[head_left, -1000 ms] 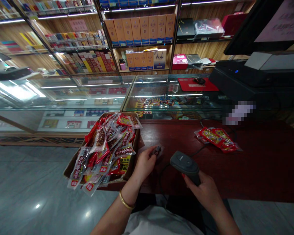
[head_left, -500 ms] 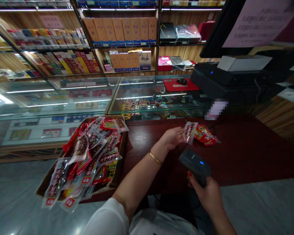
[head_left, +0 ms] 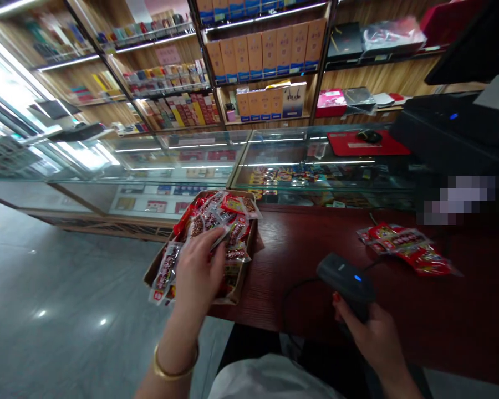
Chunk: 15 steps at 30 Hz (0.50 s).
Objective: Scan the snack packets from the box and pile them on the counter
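Observation:
My left hand [head_left: 202, 266], with a gold bangle at the wrist, is over the cardboard box [head_left: 242, 280] of snack packets. Its thumb and forefinger close on the clear edge of a snack packet [head_left: 221, 235]; the hand covers part of the pile. Around it lie red and clear plastic packets, several with dark brown contents. In my right hand [head_left: 376, 332] is a black barcode scanner [head_left: 345, 280] with a blue light, its head pointing left above the counter. Farther right on the dark red wooden counter [head_left: 286, 277], a small pile of packets [head_left: 407, 246] lies flat.
A cable [head_left: 289, 293] curves across the counter by the scanner. Behind stands a glass display case [head_left: 283, 144] with a red mouse pad [head_left: 345, 145] and mouse [head_left: 369, 136]. Dark till equipment [head_left: 449, 144] stands at right. Stocked shelves [head_left: 270, 77] line the wall.
My left hand has left a packet on the counter pile and moved left to the box, where it pinches another. My right hand still holds the scanner. The view has turned left.

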Motion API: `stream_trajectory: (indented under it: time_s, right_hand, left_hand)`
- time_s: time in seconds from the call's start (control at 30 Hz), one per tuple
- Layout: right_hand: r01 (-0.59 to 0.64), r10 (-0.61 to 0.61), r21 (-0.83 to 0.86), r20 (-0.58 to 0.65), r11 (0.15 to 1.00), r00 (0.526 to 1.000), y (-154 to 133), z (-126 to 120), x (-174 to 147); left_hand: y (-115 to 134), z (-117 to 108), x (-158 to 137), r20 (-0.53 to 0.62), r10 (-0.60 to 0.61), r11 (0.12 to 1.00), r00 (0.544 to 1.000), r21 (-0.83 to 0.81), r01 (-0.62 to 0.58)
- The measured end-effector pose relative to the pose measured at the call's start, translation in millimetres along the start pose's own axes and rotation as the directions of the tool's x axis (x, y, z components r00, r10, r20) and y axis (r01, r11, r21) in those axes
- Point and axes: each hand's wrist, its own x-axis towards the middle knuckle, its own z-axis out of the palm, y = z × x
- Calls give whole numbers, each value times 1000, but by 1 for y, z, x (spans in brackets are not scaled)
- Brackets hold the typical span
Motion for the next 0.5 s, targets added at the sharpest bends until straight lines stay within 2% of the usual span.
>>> stream_trajectory:
  time_s: [0.07,0.17,0.27,0.37,0.43,0.5]
  right_hand:
    - [20,-20,2,-5,1000,1000,-4,8,0]
    - [23,-24,6,20,1000,1000,-2,16,-2]
    - [17,-17,0,32,1000,999,2,17,-3]
    - [2,-1,-18,26,1000,1000,1,14,-2]
    - [-8,8,-23,13,1000,1000,0,12,0]
    - [-11,11,-12,8,1000,1000,1,9,1]
  left_hand:
    - [-31,-22,12,-47,-28,966,998,255,39]
    - [-54,-27,23,27,-70,918,997,394,54]
    - [-50,-12,27,125,-145,873,981,483,68]
    - [-38,0,29,139,-203,814,969,575,87]
    - [-36,1,29,125,-210,811,970,576,101]
    - [-37,-2,29,89,-216,850,972,507,142]
